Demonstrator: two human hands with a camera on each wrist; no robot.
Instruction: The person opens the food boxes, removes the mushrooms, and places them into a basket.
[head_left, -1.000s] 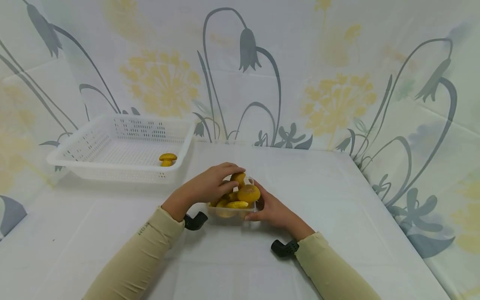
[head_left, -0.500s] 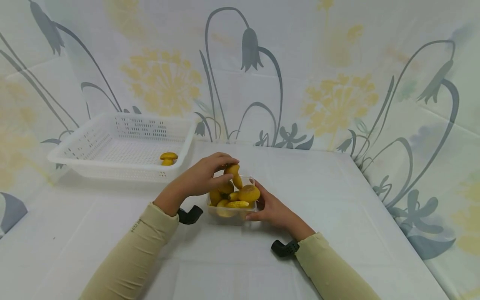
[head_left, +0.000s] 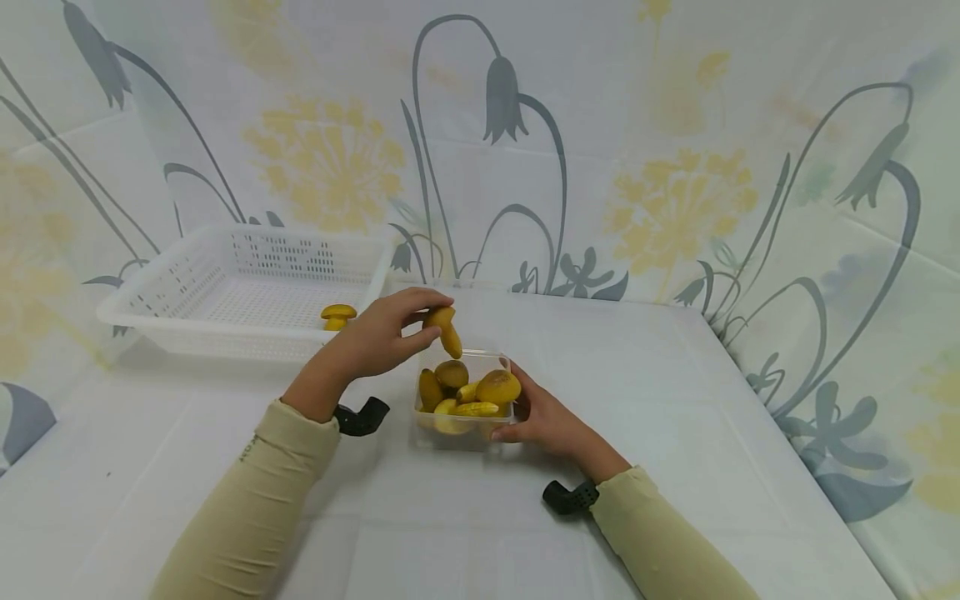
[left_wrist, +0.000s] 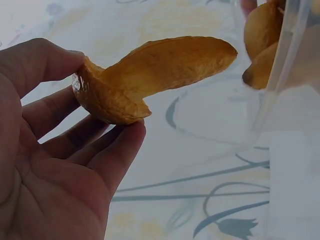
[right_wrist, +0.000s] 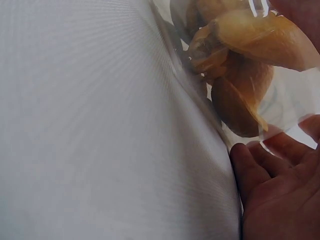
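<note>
My left hand holds a yellow mushroom up above the far left side of a clear plastic box. In the left wrist view, thumb and fingertips pinch the mushroom by its cap, and its stem points away from the palm toward the box. Several more yellow mushrooms lie heaped in the box. My right hand grips the box at its right side, thumb near the front corner and fingers behind. In the right wrist view, mushrooms show through the clear wall close to the fingertips.
A white perforated basket stands at the back left, with one yellow mushroom in its right front corner. The white-covered table meets a flower-patterned cloth backdrop. Each wrist wears a black camera mount.
My left hand has lifted the mushroom out of the box and moved left and farther back with it. The right hand and the box have stayed in place.
</note>
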